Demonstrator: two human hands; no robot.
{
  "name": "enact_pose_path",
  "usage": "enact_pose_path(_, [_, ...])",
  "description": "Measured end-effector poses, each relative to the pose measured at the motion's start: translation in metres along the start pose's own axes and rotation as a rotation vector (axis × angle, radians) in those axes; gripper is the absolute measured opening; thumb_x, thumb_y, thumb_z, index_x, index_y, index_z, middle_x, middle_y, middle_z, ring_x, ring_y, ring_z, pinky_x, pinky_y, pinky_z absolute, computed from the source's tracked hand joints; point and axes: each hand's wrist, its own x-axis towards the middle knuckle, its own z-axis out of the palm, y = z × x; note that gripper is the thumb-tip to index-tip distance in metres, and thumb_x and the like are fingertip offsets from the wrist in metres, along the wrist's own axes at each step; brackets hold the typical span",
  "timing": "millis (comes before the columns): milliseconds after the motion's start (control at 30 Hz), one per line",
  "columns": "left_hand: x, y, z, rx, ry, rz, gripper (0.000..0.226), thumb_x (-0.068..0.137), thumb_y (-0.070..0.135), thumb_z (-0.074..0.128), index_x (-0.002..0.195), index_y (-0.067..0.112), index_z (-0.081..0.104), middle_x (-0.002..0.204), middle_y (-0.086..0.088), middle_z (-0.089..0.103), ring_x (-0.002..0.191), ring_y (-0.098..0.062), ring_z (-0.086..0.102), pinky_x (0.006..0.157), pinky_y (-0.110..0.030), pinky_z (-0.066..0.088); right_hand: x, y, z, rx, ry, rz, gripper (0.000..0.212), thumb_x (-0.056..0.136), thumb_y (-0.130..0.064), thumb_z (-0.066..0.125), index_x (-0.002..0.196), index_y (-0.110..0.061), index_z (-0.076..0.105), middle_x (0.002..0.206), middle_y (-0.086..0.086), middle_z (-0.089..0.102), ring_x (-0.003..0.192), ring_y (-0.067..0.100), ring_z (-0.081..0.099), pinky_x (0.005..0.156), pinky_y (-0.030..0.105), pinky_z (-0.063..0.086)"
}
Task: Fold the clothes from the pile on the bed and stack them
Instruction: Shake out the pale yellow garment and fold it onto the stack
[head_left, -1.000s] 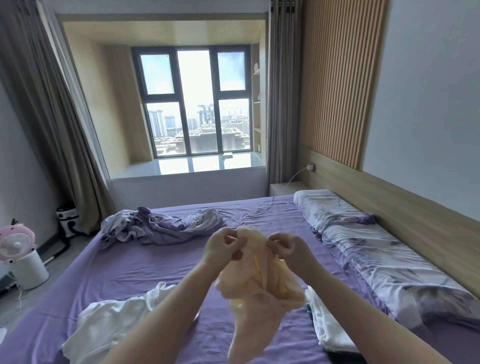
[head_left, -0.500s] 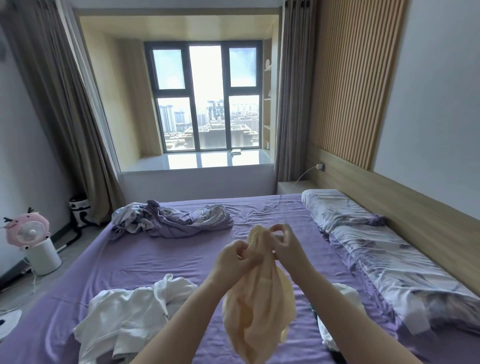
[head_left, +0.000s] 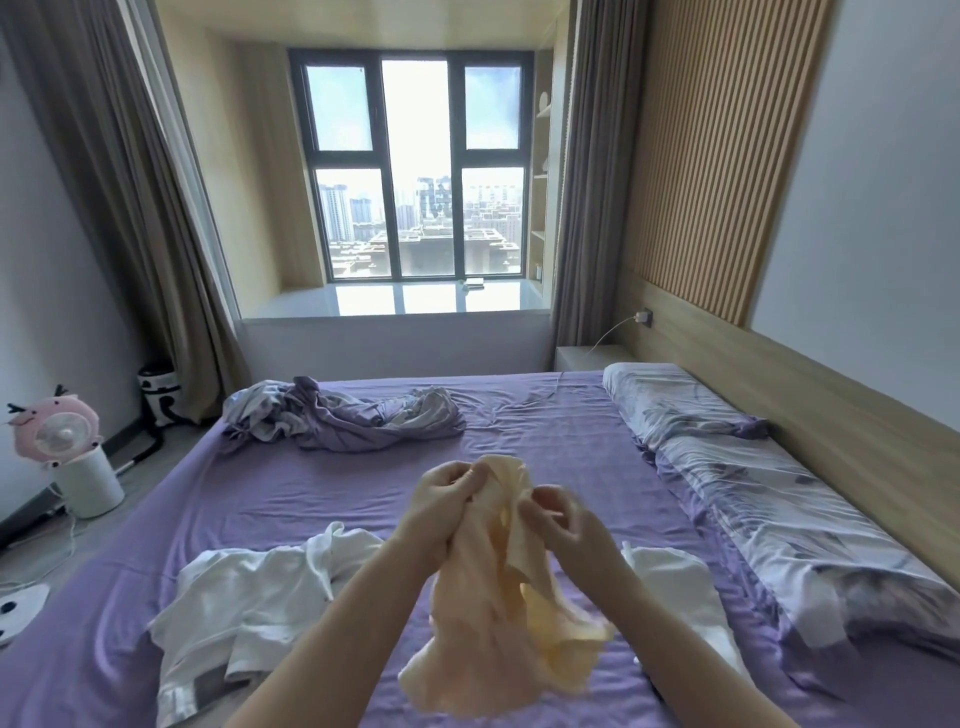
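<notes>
A pale yellow, thin garment (head_left: 493, 623) hangs bunched in the air over the purple bed (head_left: 545, 441). My left hand (head_left: 441, 506) grips its top edge on the left, and my right hand (head_left: 558, 522) pinches the top edge on the right, the two hands close together. A crumpled pile of white clothes (head_left: 249, 603) lies on the bed to the lower left. Folded white clothes (head_left: 675, 587) lie to the right, partly hidden behind my right forearm.
A rumpled purple-grey blanket (head_left: 343, 418) lies at the bed's far left. Flowered pillows (head_left: 753, 493) run along the wooden headboard on the right. A pink fan on a white base (head_left: 67, 447) stands on the floor to the left. Beyond the bed is a window sill.
The camera has tilted up and the view shifted. My hands stay together at the garment's top edge, reworking their grip, and the cloth hangs lower and more spread.
</notes>
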Motion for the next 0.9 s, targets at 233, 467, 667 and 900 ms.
enact_pose_path(233, [-0.011,0.002,-0.002,0.145,-0.040,0.064,0.011,0.087,0.018,0.067,0.084,0.008,0.070,0.073,-0.004,0.063,0.069,-0.012,0.055,0.062,-0.023,0.046,-0.025,0.014,0.008,0.223,-0.040,0.070,0.006,0.080,-0.017,0.062,0.077,-0.011,0.062,0.067,-0.004,0.060,0.066,0.010,0.052,0.060,0.027,0.043])
enact_pose_path(467, [-0.028,-0.022,-0.026,0.676,0.216,0.495,0.011,0.084,0.021,0.070,0.095,0.023,0.069,0.095,0.005,0.060,0.084,-0.013,0.058,0.077,-0.023,0.046,-0.025,0.010,0.002,0.658,-0.054,0.270,0.029,0.095,-0.007,0.046,0.096,-0.018,0.072,0.090,0.011,0.073,0.080,0.019,0.070,0.062,0.026,0.055])
enact_pose_path(667, [-0.070,-0.048,-0.013,1.135,0.120,0.947,0.048,0.062,0.066,0.062,0.097,0.035,0.063,0.095,0.013,0.061,0.088,-0.008,0.057,0.083,-0.027,0.044,-0.025,0.001,0.005,0.752,-0.029,0.340,0.026,0.097,-0.006,0.042,0.101,-0.007,0.067,0.091,0.020,0.071,0.077,0.025,0.069,0.061,0.029,0.056])
enact_pose_path(900, [-0.077,-0.065,-0.033,1.215,-0.018,0.793,0.075,0.057,0.042,0.051,0.130,0.028,0.054,0.125,0.000,0.060,0.109,-0.018,0.061,0.087,-0.042,0.053,-0.035,0.006,-0.004,0.943,-0.138,0.503,0.030,0.086,-0.007,0.042,0.099,0.008,0.064,0.090,0.028,0.062,0.081,0.034,0.063,0.070,0.037,0.053])
